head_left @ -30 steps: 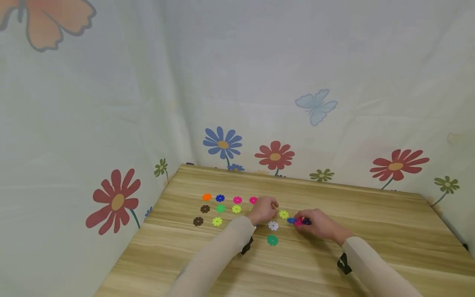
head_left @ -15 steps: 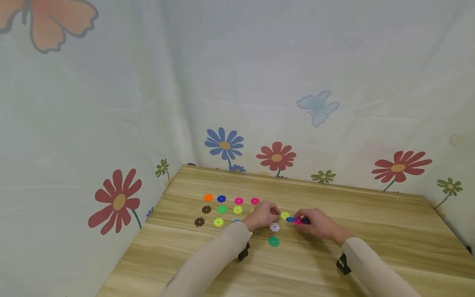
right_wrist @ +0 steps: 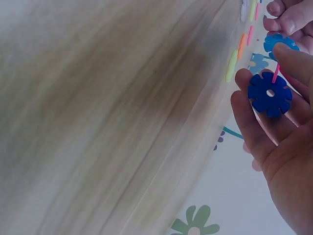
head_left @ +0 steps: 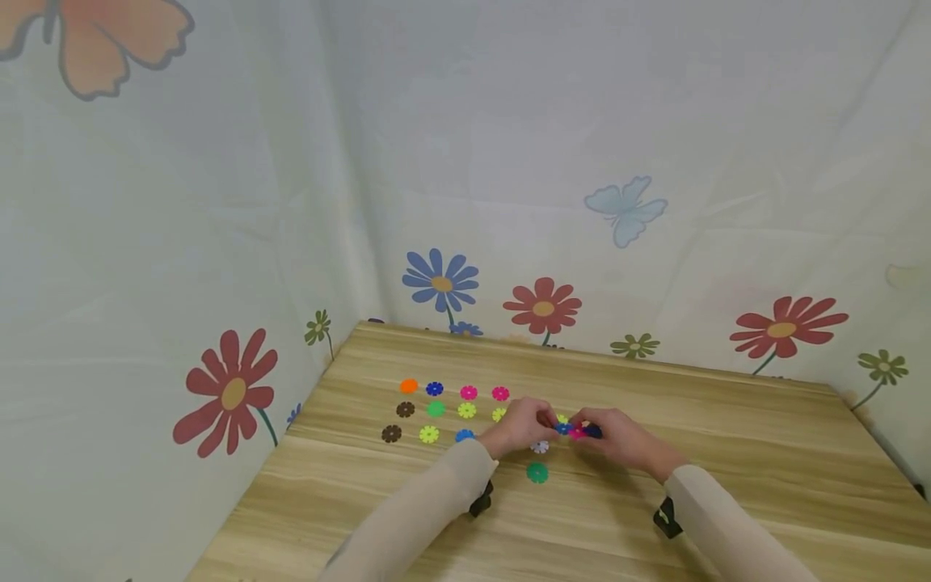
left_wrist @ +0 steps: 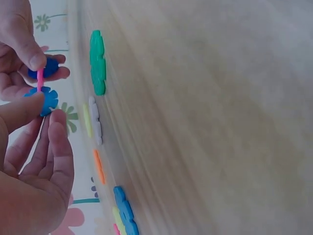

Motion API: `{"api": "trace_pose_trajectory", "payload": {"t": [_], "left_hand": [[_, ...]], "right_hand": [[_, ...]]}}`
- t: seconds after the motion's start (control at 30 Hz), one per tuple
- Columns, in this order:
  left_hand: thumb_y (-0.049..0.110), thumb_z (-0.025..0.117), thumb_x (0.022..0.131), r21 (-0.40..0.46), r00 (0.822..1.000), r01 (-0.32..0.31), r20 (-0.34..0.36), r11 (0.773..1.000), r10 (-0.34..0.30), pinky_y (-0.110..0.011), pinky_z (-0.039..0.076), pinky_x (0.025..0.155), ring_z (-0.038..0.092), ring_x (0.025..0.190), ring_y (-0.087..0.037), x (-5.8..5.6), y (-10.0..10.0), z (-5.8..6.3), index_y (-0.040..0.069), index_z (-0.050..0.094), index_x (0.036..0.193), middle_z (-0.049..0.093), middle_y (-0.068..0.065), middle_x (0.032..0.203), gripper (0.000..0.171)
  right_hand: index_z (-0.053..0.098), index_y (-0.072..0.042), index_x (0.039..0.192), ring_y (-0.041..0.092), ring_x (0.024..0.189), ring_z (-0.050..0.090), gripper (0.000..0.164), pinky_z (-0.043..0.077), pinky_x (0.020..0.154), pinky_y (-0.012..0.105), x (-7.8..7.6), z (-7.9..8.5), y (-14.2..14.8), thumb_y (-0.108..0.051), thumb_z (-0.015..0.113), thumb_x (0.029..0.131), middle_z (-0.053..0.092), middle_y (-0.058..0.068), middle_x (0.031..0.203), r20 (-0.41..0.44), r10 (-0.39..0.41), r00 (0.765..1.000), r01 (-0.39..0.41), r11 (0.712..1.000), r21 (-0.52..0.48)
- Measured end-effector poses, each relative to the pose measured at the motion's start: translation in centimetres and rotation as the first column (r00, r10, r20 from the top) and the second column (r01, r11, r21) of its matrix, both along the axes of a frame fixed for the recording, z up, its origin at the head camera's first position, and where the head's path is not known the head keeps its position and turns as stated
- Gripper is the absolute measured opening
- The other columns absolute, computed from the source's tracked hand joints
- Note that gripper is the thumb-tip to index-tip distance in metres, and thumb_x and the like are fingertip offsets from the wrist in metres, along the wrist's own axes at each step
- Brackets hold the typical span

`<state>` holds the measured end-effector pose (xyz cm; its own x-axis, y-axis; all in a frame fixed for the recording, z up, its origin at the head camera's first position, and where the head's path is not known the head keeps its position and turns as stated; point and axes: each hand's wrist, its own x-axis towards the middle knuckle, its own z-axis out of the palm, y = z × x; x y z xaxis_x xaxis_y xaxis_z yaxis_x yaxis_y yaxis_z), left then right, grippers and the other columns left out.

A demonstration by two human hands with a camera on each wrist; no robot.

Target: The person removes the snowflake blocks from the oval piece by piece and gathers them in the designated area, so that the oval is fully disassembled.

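My right hand [head_left: 618, 436] holds a small chain of notched plastic snowflake discs above the table. A dark blue disc [right_wrist: 270, 94] lies against its fingers, with a pink disc [left_wrist: 40, 78] seen edge-on slotted into it. At the chain's other end is a light blue disc [left_wrist: 49, 101]. My left hand [head_left: 522, 424] pinches that light blue one, its thumb across the face. In the head view, a yellow disc [head_left: 562, 419] shows just behind the chain, and a white disc [head_left: 540, 446] lies partly hidden below the left hand.
Loose discs lie flat in rows on the wood-grain table [head_left: 727, 485], left of the hands, among them orange [head_left: 409, 386], brown [head_left: 391, 434] and pink [head_left: 469, 393] ones. A green disc [head_left: 537, 473] lies nearer the front. Flower-printed cloth [head_left: 465, 162] rises behind the table.
My left hand has moved right, from over the disc rows to the chain, and now pinches the light blue disc. My right hand keeps its grip, nearly in place.
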<state>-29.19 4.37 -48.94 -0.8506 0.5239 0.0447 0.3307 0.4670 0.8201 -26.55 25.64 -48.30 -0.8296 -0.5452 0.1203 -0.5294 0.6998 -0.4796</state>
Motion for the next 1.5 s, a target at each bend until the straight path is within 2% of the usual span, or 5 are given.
{"api": "trace_pose_trajectory", "payload": {"t": [0.27,0.57,0.93,1.3,1.5], "left_hand": [[0.009,0.074,0.082,-0.04,0.992,-0.023,-0.123,0.999,0.018,-0.018,0.045,0.059,0.052,0.063,-0.003,-0.11,-0.01,-0.41,0.011,0.065,0.074,0.06,0.009,0.07,0.012],[0.01,0.072,0.084,-0.011,0.996,-0.013,-0.088,1.0,0.012,-0.018,0.045,0.062,0.052,0.066,-0.002,-0.13,-0.26,-0.51,0.012,0.065,0.077,0.061,0.008,0.073,0.01],[0.01,0.071,0.085,0.035,0.992,0.054,-0.119,0.998,-0.049,-0.018,0.047,0.063,0.054,0.07,-0.004,0.6,-0.01,0.2,0.011,0.067,0.085,0.061,0.009,0.077,0.004],[0.009,0.069,0.086,-0.006,0.969,0.059,-0.239,0.998,-0.058,-0.016,0.046,0.062,0.054,0.067,0.0,0.45,0.3,0.18,0.007,0.066,0.084,0.064,0.005,0.076,0.004],[0.009,0.07,0.086,-0.043,0.965,0.059,-0.254,0.997,-0.068,-0.015,0.045,0.061,0.053,0.065,0.001,0.44,0.24,0.27,0.009,0.066,0.083,0.061,0.009,0.073,0.005]], "right_hand": [[0.063,-0.012,0.106,0.012,0.088,0.06,0.019,0.051,0.08,0.039,0.25,0.05,-0.47,-0.015,0.068,0.088,0.064,-0.004,0.099,-0.017,-0.003,1.0,0.002,0.999,-0.042],[0.062,-0.002,0.115,0.013,0.088,0.057,0.033,0.05,0.076,0.033,0.36,-0.61,-0.18,-0.021,0.067,0.089,0.064,0.005,0.107,-0.006,-0.061,0.998,0.06,0.994,-0.093],[0.064,-0.003,0.113,0.01,0.083,0.056,0.027,0.049,0.07,0.027,0.65,-0.56,-0.53,-0.015,0.067,0.089,0.065,0.002,0.101,-0.054,0.013,0.998,-0.021,0.989,-0.146],[0.065,-0.003,0.113,0.008,0.081,0.056,0.026,0.05,0.07,0.028,0.46,-0.29,-0.47,-0.012,0.067,0.088,0.065,0.0,0.097,-0.094,0.061,0.994,-0.073,0.989,-0.128],[0.066,-0.003,0.111,0.009,0.082,0.056,0.023,0.05,0.071,0.03,0.35,-0.32,-0.37,-0.012,0.066,0.089,0.065,0.0,0.097,-0.103,0.083,0.991,-0.095,0.989,-0.117]]}}
